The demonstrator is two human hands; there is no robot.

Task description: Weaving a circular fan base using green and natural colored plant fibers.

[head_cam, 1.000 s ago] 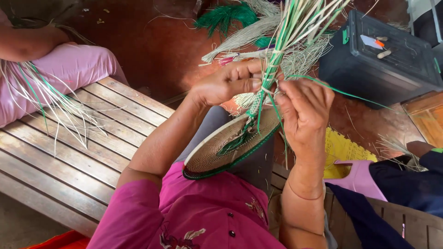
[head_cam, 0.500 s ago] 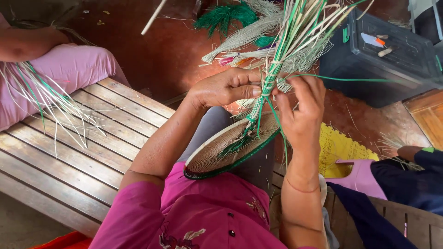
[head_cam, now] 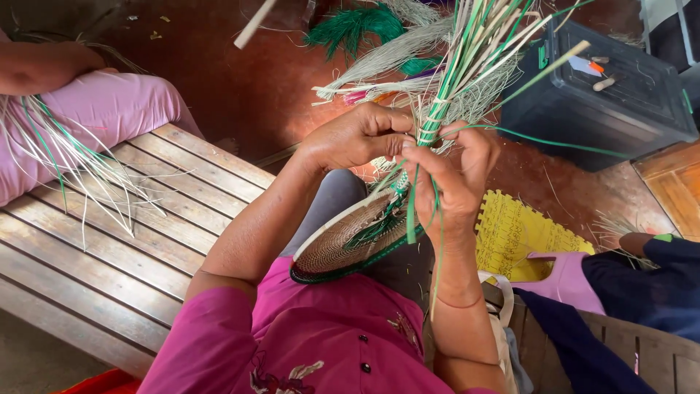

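That bundle of green and pale straw strands [head_cam: 467, 73] is light and springy, so keep your left hand [head_cam: 357, 138] and right hand [head_cam: 456, 182] clamped on it near the woven disc [head_cam: 343, 244], where it's bound tight.

My left hand [head_cam: 357, 135] and right hand [head_cam: 456, 175] both pinch the bundle of green and pale straw strands [head_cam: 467, 66] just above the round woven disc [head_cam: 350, 241] resting tilted over my lap, beside the slatted wooden worktop [head_cam: 124, 241], with a dark plastic box [head_cam: 612, 95] on the floor beyond.
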